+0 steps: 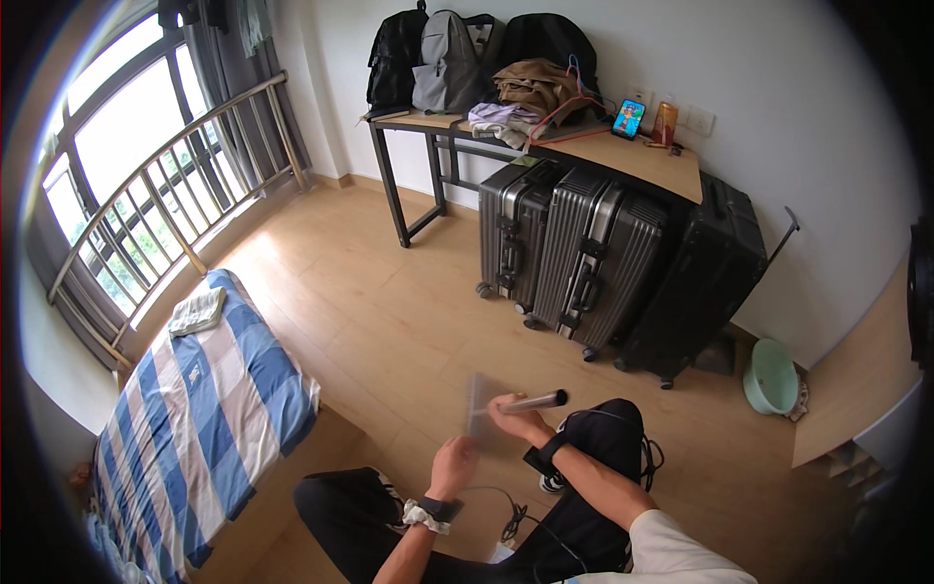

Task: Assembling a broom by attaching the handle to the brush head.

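Note:
My right hand (520, 420) is closed around a shiny brownish-grey tube (533, 402) with a black end that points right. A pale, see-through flat piece (481, 407), smeared by motion, stands just left of that hand. My left hand (453, 469) has its fingers closed at the lower end of the flat piece. Whether the piece and the tube are joined is unclear. Both hands are over the floor between my bent legs, with dark bands on both wrists and a white scrunchie (428, 517) on the left one.
Black cables (514, 523) lie between my legs. At the left is a low bed with a blue-and-white checked cover (209, 389). Several suitcases (584, 258) stand under a desk (662, 167) bearing bags, clothes and a lit phone (628, 118). A green basin (772, 378) sits at the right.

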### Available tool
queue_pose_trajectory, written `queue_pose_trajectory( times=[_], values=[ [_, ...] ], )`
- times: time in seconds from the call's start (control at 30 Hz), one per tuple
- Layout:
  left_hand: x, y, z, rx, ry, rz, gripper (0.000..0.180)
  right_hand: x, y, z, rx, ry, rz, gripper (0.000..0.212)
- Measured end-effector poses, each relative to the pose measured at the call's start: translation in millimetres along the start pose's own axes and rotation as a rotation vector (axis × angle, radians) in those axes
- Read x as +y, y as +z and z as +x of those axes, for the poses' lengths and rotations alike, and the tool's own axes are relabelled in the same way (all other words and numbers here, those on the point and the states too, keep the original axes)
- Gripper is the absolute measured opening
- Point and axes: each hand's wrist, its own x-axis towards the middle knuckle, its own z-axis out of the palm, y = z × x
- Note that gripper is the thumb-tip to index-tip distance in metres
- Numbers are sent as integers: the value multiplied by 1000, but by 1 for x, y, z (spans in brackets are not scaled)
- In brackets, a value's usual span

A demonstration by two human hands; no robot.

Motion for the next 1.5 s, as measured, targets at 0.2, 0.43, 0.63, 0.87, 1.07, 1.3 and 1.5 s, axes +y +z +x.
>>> queue_pose_trajectory(
  times=[0.2, 0.43, 0.63, 0.87, 1.07, 1.3, 1.5],
  values=[
    [-2, 3, 2, 94, 151, 52, 20, 11, 29, -4, -159, 247, 621, 30],
    [-2, 0, -1, 17, 50, 31, 24, 11, 40, -11, -325, 200, 479, 29],
    [-8, 3, -1, 75, 113, 49, 24, 17, 15, 0, -133, 275, 432, 23],
    [-2, 1, -3, 4, 83, 45, 27, 11, 0, 3, -73, 247, 310, 19],
    [-2, 1, -2, 44, 121, 83, 29, 5, 8, 1, -208, 240, 448, 32],
    [0, -2, 1, -2, 183, 92, 31, -4, 23, -3, -279, 226, 456, 32],
    [-5, 1, 2, -17, 141, 41, 23, 3, 27, -2, -301, 101, 223, 29]
  ],
)
